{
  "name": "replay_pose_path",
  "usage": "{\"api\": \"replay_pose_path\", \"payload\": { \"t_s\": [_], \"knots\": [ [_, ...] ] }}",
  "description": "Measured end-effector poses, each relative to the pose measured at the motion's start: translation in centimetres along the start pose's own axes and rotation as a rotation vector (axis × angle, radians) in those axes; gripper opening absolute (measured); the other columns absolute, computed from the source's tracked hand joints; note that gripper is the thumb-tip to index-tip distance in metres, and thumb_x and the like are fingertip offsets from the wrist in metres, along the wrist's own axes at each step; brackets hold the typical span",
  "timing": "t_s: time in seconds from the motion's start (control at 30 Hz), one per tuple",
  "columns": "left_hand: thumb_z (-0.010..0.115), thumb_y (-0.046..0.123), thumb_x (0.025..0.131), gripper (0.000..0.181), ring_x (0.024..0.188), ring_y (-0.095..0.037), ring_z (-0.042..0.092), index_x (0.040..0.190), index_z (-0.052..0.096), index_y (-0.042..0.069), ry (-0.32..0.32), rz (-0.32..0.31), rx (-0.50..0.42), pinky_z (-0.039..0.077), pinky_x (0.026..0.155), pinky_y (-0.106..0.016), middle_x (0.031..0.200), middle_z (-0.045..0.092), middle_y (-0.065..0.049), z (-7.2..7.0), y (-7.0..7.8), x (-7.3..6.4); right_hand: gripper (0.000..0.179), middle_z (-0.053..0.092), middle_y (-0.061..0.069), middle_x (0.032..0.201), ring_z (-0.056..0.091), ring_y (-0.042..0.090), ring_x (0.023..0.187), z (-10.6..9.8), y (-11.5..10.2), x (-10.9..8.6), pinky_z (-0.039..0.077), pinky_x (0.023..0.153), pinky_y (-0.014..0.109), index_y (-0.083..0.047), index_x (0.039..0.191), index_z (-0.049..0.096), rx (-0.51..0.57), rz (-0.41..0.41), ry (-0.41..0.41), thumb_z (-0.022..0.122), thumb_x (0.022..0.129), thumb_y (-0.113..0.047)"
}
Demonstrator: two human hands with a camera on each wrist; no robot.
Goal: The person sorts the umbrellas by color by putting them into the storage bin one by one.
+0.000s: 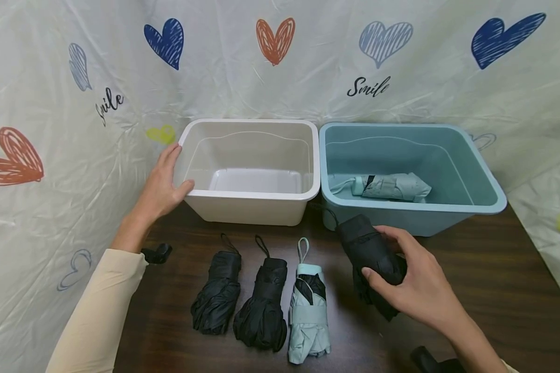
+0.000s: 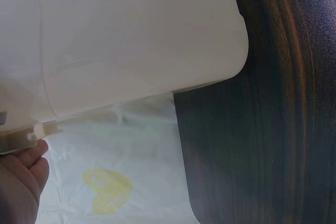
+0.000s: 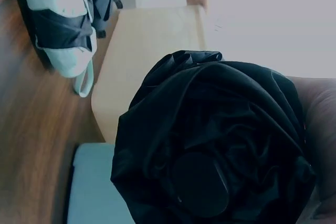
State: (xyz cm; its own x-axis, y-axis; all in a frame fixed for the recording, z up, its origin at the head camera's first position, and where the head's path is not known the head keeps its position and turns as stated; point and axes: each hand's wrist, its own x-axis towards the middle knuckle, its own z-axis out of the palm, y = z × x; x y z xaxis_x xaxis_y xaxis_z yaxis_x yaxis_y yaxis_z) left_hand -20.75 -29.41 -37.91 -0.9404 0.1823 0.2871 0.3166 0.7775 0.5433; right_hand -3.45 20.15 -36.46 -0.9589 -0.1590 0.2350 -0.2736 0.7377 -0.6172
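My right hand (image 1: 420, 280) holds a folded black umbrella (image 1: 369, 254), thumb on one side and fingers on the other, raised in front of the blue bin (image 1: 415, 207). In the right wrist view the black umbrella (image 3: 210, 140) fills the middle, its end facing the camera. My left hand (image 1: 161, 184) rests at the left front corner of the white bin (image 1: 252, 210), fingers lying fairly straight along its rim. Inside the blue bin lies a folded mint-green umbrella (image 1: 394, 186). A black umbrella (image 1: 217, 292), another black umbrella (image 1: 263, 305) and a mint-green umbrella (image 1: 309, 316) lie side by side on the table.
Both bins stand side by side at the back of the dark wooden table (image 1: 177, 336). Behind them hangs a white sheet (image 1: 224, 67) printed with hearts. A strap loop on the held umbrella hangs near the blue bin's front wall.
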Motion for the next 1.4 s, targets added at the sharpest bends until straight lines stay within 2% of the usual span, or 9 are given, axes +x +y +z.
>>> {"api": "replay_pose_path", "payload": {
  "t_s": [0.07, 0.17, 0.3, 0.4, 0.5, 0.73, 0.9, 1.2, 1.4],
  "knots": [
    [0.064, 0.025, 0.089, 0.087, 0.157, -0.049, 0.031, 0.163, 0.029, -0.005, -0.002, -0.001, 0.000, 0.028, 0.124, -0.070, 0.172, 0.026, -0.025, 0.0, 0.0, 0.0, 0.077, 0.069, 0.011, 0.131, 0.067, 0.027, 0.107, -0.1, 0.0, 0.5, 0.049, 0.087, 0.014, -0.016, 0.148, 0.056, 0.010, -0.015, 0.006, 0.091, 0.079, -0.019],
    [0.064, 0.025, 0.089, 0.087, 0.157, -0.049, 0.031, 0.163, 0.029, -0.005, -0.006, -0.003, 0.005, 0.028, 0.124, -0.070, 0.172, 0.026, -0.025, 0.0, 0.0, 0.0, 0.077, 0.068, 0.013, 0.130, 0.069, 0.026, 0.100, -0.4, -0.4, 1.2, 0.052, 0.078, 0.018, -0.015, 0.148, 0.056, 0.019, -0.033, 0.006, 0.090, 0.080, -0.018],
    [0.064, 0.025, 0.090, 0.087, 0.157, -0.049, 0.030, 0.164, 0.028, -0.005, -0.012, -0.007, 0.009, 0.028, 0.124, -0.070, 0.172, 0.026, -0.024, 0.1, 0.1, 0.1, 0.078, 0.069, 0.014, 0.127, 0.068, 0.015, 0.087, -0.6, -0.7, 2.1, 0.052, 0.064, 0.026, -0.018, 0.149, 0.056, 0.039, -0.064, 0.016, 0.090, 0.079, -0.016],
    [0.064, 0.025, 0.090, 0.087, 0.156, -0.049, 0.031, 0.164, 0.028, -0.004, -0.019, -0.012, 0.012, 0.028, 0.124, -0.070, 0.173, 0.025, -0.024, 0.2, 0.1, 0.1, 0.079, 0.070, 0.011, 0.126, 0.066, 0.013, 0.088, -0.8, -0.9, 2.7, 0.052, 0.065, 0.027, -0.018, 0.148, 0.057, 0.031, -0.093, 0.037, 0.090, 0.077, -0.015],
    [0.064, 0.024, 0.090, 0.087, 0.156, -0.049, 0.031, 0.164, 0.027, -0.004, -0.022, -0.015, 0.012, 0.028, 0.124, -0.070, 0.173, 0.025, -0.024, 0.2, 0.2, 0.2, 0.077, 0.070, 0.011, 0.126, 0.067, 0.020, 0.095, -1.0, -1.2, 3.4, 0.053, 0.070, 0.027, -0.017, 0.148, 0.058, 0.011, -0.116, 0.049, 0.090, 0.077, -0.015],
    [0.064, 0.024, 0.090, 0.087, 0.156, -0.049, 0.031, 0.164, 0.028, -0.004, -0.021, -0.014, 0.012, 0.028, 0.124, -0.070, 0.172, 0.025, -0.024, 0.2, 0.2, 0.2, 0.078, 0.070, 0.015, 0.129, 0.067, 0.026, 0.100, -1.8, -2.1, 5.3, 0.049, 0.076, 0.019, -0.012, 0.149, 0.057, 0.021, -0.162, 0.059, 0.088, 0.078, -0.013],
    [0.064, 0.024, 0.090, 0.087, 0.157, -0.048, 0.030, 0.164, 0.027, -0.004, -0.021, -0.010, 0.012, 0.028, 0.125, -0.069, 0.173, 0.025, -0.024, 0.2, 0.2, 0.3, 0.076, 0.070, 0.016, 0.128, 0.066, 0.026, 0.095, -2.6, -2.8, 6.7, 0.051, 0.067, 0.024, -0.012, 0.149, 0.057, 0.029, -0.176, 0.060, 0.087, 0.079, -0.013],
    [0.063, 0.024, 0.091, 0.087, 0.158, -0.047, 0.029, 0.165, 0.027, -0.003, -0.021, -0.007, 0.010, 0.028, 0.125, -0.069, 0.173, 0.025, -0.023, 0.0, 0.2, 0.1, 0.073, 0.066, 0.016, 0.136, 0.069, 0.035, 0.105, -3.3, -4.1, 11.0, 0.053, 0.069, 0.029, -0.016, 0.152, 0.054, 0.067, -0.165, -0.021, 0.084, 0.085, -0.019],
    [0.064, 0.025, 0.090, 0.087, 0.159, -0.048, 0.028, 0.164, 0.028, -0.004, -0.013, -0.005, 0.008, 0.027, 0.126, -0.068, 0.173, 0.025, -0.023, 0.0, 0.1, -0.1, 0.074, 0.061, 0.018, 0.145, 0.067, 0.039, 0.118, -3.0, -5.1, 14.7, 0.059, 0.077, 0.049, -0.017, 0.157, 0.049, 0.106, -0.148, -0.113, 0.081, 0.090, -0.023]
  ]
}}
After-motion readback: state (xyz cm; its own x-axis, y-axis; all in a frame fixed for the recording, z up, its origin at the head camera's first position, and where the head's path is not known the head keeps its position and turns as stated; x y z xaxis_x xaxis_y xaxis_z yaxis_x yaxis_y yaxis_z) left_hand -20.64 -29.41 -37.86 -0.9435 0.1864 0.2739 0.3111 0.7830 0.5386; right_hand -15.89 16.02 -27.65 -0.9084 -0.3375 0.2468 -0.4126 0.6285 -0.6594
